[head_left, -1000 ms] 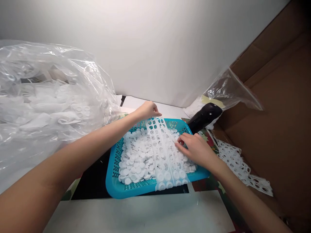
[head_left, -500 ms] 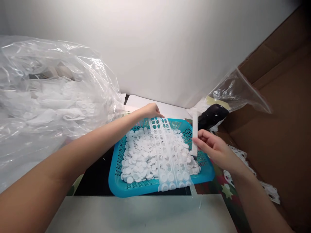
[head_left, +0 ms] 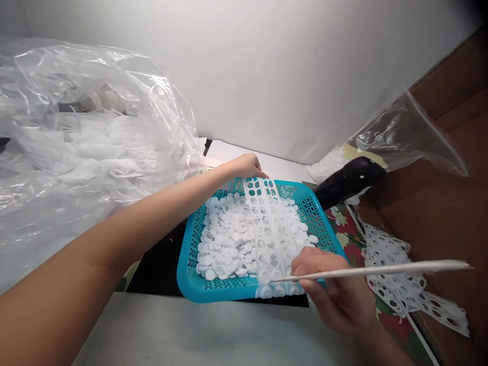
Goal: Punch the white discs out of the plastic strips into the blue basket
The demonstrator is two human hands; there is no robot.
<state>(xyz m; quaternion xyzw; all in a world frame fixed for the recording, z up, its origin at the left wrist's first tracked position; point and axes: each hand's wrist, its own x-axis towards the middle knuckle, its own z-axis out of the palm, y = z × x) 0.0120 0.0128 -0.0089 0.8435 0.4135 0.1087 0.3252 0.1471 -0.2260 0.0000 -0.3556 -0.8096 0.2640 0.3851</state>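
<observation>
A blue perforated basket point(head_left: 190, 249) holds a heap of small white discs point(head_left: 229, 239). A white punched strip point(head_left: 267, 229) with round holes and discs lies lengthwise across the basket. My left hand point(head_left: 247, 166) pinches the strip's far end at the basket's back rim. My right hand point(head_left: 335, 295) is at the basket's near right corner, closed on a thin white strip point(head_left: 381, 269) that sticks out level to the right, its near end over the punched strip's front end.
A big clear plastic bag point(head_left: 87, 142) of white sheets fills the left. A black object point(head_left: 351, 180) and another clear bag point(head_left: 404, 137) lie at back right. Emptied punched strips point(head_left: 404, 284) lie beside a cardboard wall point(head_left: 450, 213). A white sheet point(head_left: 190, 330) is in front.
My right hand lifted a thin white strip off the basket's right side, then carried it down to the near right corner, turning it level. My left hand stayed on the far end.
</observation>
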